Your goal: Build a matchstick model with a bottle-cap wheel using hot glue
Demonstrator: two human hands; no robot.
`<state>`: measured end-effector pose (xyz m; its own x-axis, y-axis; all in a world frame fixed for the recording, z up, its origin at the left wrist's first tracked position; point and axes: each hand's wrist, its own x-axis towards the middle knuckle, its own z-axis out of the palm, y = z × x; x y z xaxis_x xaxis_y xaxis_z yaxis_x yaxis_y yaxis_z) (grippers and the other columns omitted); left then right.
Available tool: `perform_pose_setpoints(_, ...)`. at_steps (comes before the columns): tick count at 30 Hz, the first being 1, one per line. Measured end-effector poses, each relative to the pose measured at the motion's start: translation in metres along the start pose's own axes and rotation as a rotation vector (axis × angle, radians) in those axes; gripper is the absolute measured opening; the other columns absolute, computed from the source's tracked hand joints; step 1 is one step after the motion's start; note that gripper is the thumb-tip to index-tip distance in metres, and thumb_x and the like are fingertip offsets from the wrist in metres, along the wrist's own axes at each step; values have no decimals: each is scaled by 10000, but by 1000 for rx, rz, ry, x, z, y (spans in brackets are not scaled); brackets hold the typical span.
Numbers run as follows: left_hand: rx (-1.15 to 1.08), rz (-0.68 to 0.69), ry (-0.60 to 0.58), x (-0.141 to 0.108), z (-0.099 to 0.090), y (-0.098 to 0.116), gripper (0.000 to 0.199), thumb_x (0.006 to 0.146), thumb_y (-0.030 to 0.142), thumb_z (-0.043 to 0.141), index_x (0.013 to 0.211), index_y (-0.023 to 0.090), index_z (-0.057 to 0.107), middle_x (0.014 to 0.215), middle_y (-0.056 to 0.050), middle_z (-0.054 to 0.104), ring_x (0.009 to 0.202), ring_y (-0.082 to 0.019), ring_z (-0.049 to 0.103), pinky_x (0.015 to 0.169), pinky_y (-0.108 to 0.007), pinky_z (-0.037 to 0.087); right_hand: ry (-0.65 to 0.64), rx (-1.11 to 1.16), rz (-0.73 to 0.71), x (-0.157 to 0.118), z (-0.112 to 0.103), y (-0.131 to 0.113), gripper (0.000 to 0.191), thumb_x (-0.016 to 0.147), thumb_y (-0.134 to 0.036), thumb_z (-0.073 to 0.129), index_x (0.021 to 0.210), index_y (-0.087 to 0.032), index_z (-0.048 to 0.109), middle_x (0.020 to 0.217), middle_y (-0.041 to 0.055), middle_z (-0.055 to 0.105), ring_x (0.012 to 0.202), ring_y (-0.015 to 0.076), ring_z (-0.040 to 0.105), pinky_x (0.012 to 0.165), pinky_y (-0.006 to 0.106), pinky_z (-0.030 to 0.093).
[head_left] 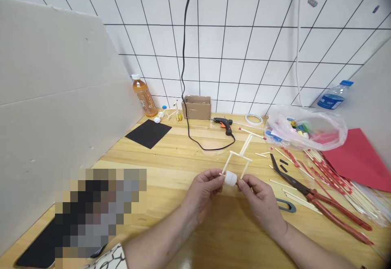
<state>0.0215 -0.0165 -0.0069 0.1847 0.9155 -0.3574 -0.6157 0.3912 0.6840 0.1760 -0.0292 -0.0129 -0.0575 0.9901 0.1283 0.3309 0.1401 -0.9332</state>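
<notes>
Between my two hands is a small frame of pale wooden sticks [240,153], held up over the table. It has a forked shape, with a red-tipped crossbar at its far end. A white bottle cap wheel [230,178] sits between the fork's two near ends. My left hand [204,189] pinches the left stick end beside the wheel. On the other side, my right hand [261,201] pinches the right stick end, thumb and fingers closed. My fingertips hide the exact joints at the wheel.
Long-nosed red-handled pliers [308,191], loose sticks [299,199] and a grey cutter [287,206] lie right. Behind are a glue gun [224,124], cardboard box [198,109], tape roll [253,118] and plastic bag of caps [330,132]. Black paper [148,133] and a tea bottle [145,98] stand left.
</notes>
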Motion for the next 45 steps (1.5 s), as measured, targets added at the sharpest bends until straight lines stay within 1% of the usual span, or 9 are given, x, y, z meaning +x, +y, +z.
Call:
perform_pose_setpoints(8,-22,4,15,0,0,-2,256,487,196,829,699,128,702,612,6,591,547,-55,446,582,-198,330,12,-22,-13,-1,-1,-2,308,831,-418,481,618,-197,499,570,-19,456,563,132,424,540,240,352)
perform_pose_setpoints(16,-36,15,65,-1,2,-2,234,461,175,832,647,132,698,665,-18,644,598,-79,499,627,-211,365,8,-20,-21,0,1,-4,313,829,-421,482,614,-195,517,552,-18,466,553,132,434,529,231,362)
perform_pose_setpoints(25,43,57,99,-2,1,1,227,457,193,828,634,135,697,661,-15,653,619,-88,508,651,-217,371,31,75,59,0,0,-6,339,803,-452,508,601,-185,559,564,-5,509,572,138,450,549,246,366)
perform_pose_setpoints(28,96,103,103,-2,1,8,195,485,198,815,618,144,682,684,-18,659,664,-109,536,689,-231,381,69,129,138,5,-4,-6,337,769,-457,548,586,-177,587,573,8,547,588,142,477,567,252,379)
perform_pose_setpoints(30,137,150,84,-2,0,14,181,499,197,808,607,146,671,712,-22,660,697,-125,554,713,-242,390,61,173,234,8,-6,-6,330,732,-464,581,589,-167,604,557,6,549,554,131,466,538,249,365)
perform_pose_setpoints(32,178,176,34,-2,-2,19,170,518,196,800,603,141,664,787,-38,670,739,-142,572,736,-256,403,28,206,312,10,-7,-5,336,703,-478,596,591,-161,606,517,-8,527,490,110,425,484,239,328)
perform_pose_setpoints(36,214,137,-99,-3,-3,26,169,585,223,771,629,130,637,921,-85,682,754,-159,600,731,-285,433,-20,225,369,9,-6,-2,362,700,-502,574,584,-159,581,466,-23,513,418,88,390,427,225,276)
perform_pose_setpoints(41,219,79,-232,-8,-1,30,193,652,251,731,671,127,584,901,-114,690,702,-167,614,679,-306,457,-62,218,425,7,-4,-2,374,708,-518,541,623,-154,560,455,-32,527,379,76,408,411,210,275)
perform_pose_setpoints(45,280,77,-241,-11,3,33,192,668,246,717,672,127,566,868,-112,693,685,-159,606,660,-288,447,-118,176,444,6,-2,-4,381,723,-527,501,656,-157,562,447,-31,540,358,79,423,401,208,289)
